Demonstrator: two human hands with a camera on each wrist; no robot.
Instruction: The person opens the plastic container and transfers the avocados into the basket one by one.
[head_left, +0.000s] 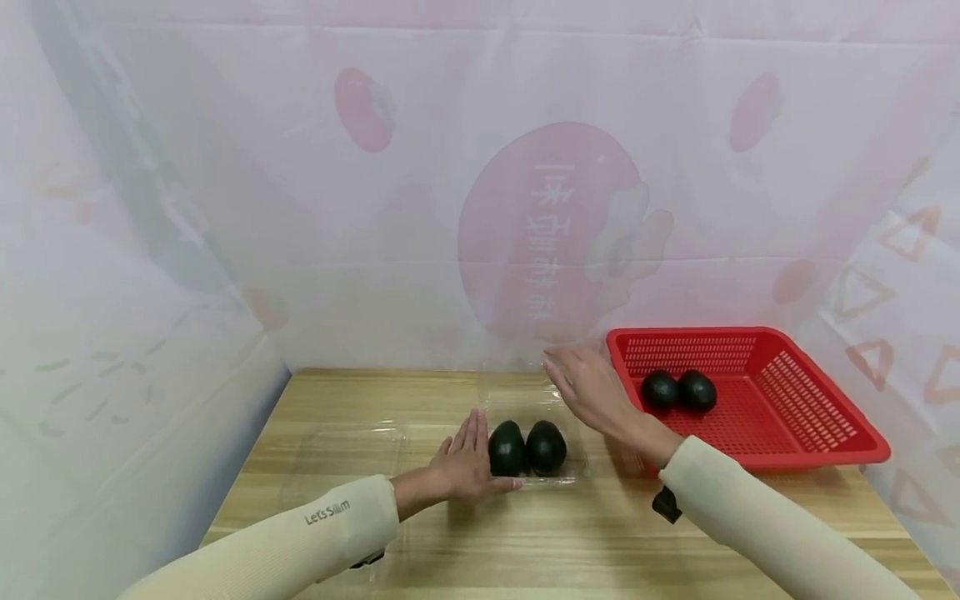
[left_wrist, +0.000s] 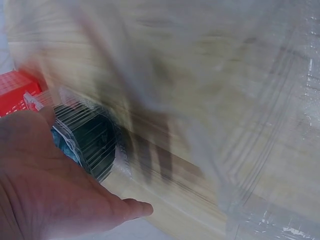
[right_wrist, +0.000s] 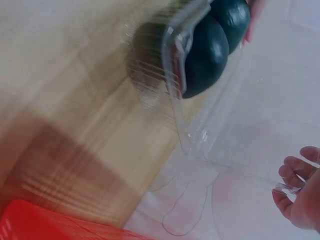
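Note:
Two dark green avocados (head_left: 546, 448) lie side by side in a clear plastic box (head_left: 576, 467) whose lid stands raised at the back. The left hand (head_left: 467, 467) rests against the box's left side, fingers straight and thumb along the front edge; the left wrist view shows its palm (left_wrist: 55, 185) beside the box. At the raised lid (right_wrist: 240, 145), the right hand (right_wrist: 302, 192) pinches the edge between thumb and curled fingers. In the head view the right hand (head_left: 592, 387) is above and behind the avocados.
A red basket (head_left: 825, 454) with two more avocados (head_left: 697, 392) stands at the right of the wooden table (head_left: 525, 550). Another clear plastic container (head_left: 352, 450) lies on the left. A printed cloth (head_left: 420, 250) hangs behind the table.

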